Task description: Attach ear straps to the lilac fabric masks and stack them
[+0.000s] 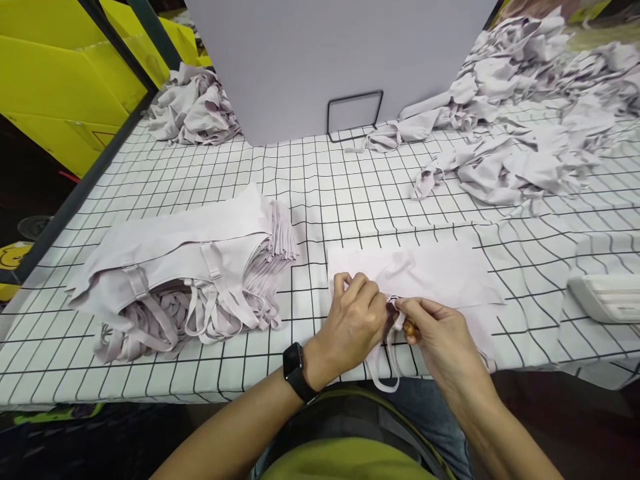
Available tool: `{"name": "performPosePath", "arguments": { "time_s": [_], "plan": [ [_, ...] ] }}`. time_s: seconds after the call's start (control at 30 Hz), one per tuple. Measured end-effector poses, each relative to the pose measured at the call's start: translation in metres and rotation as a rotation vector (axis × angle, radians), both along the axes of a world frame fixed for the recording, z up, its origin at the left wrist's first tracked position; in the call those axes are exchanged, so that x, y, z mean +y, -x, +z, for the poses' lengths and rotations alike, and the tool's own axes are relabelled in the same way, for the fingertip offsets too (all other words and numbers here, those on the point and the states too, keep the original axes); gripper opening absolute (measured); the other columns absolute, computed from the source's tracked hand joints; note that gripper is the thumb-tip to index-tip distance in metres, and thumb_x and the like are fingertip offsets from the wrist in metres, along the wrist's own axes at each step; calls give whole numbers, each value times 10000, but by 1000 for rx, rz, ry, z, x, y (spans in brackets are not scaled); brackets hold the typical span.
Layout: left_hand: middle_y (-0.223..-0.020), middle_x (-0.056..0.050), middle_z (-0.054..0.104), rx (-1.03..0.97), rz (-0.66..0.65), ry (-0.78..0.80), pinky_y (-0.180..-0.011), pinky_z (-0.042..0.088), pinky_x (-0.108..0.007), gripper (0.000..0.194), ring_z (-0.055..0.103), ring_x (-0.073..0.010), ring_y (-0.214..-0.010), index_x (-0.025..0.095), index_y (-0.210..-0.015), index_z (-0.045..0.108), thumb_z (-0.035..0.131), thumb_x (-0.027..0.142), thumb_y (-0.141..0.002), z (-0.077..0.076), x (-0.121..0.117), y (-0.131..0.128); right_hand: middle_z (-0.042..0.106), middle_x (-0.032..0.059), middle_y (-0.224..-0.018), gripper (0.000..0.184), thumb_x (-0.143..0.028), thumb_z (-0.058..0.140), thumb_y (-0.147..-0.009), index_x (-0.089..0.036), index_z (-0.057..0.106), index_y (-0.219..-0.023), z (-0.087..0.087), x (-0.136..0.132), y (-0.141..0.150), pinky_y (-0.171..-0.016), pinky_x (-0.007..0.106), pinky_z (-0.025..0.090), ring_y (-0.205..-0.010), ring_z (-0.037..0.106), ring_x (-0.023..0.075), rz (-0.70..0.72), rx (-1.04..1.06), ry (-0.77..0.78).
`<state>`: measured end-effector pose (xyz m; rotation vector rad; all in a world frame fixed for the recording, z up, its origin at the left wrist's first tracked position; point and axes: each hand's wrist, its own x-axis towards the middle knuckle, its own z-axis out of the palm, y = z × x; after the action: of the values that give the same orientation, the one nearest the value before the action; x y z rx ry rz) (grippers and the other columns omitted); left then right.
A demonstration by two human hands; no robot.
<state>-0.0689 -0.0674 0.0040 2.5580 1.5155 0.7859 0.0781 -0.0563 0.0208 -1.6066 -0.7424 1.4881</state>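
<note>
A pale lilac strappy garment (440,270) lies spread on the table's front edge, one thin strap (384,383) looping over the edge. My left hand (353,317), with a black watch at the wrist, is closed on the garment near the base of the strap. My right hand (443,333) meets it there, thumb and fingers pinching the strap. A small orange-brown object (410,328) shows under the right fingers; its kind is unclear. To the left lies a neat stack of like garments (190,233), their straps bunched toward me.
A black-and-white grid cloth (320,193) covers the table. Loose garments lie heaped at the back left (193,107) and the right (530,153). A grey panel (340,53) stands at the back beside a black wire stand (355,117). A white device (607,297) rests at right.
</note>
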Motion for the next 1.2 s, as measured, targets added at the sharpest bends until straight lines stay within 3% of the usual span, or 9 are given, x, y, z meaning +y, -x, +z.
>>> {"name": "performPosePath", "arguments": {
  "time_s": [0.3,0.63,0.97,1.2],
  "plan": [
    [-819,-60,576,99,-50,8,-848,358,-404,210,491,-223,-867,140,-795,580,466,65,-954,3,-2,1,504,-39,-464,299,-368,852,-676,-179,657,-551,-4,-6,-2,-439,242,343,-443,428,98,42,-19,-58],
    [-832,-55,578,39,-45,-8,-811,334,-399,196,485,-218,-879,142,-791,574,483,86,-956,2,-2,2,470,-48,-437,343,-356,884,-589,-178,609,-486,0,-1,0,-399,231,292,-421,393,84,31,19,-14],
    [-825,-57,593,27,-37,-5,-811,325,-393,198,493,-213,-871,137,-790,573,484,85,-960,0,-1,2,503,-45,-450,226,-309,790,-704,-174,664,-574,-7,-10,2,-414,228,320,-418,406,86,63,-53,-89],
    [-820,-58,602,9,-43,7,-826,337,-394,204,507,-214,-870,138,-792,590,495,78,-961,-4,1,2,416,-62,-426,329,-368,847,-596,-180,597,-495,1,-1,1,-379,214,264,-409,338,68,113,-12,7]
  ]
}}
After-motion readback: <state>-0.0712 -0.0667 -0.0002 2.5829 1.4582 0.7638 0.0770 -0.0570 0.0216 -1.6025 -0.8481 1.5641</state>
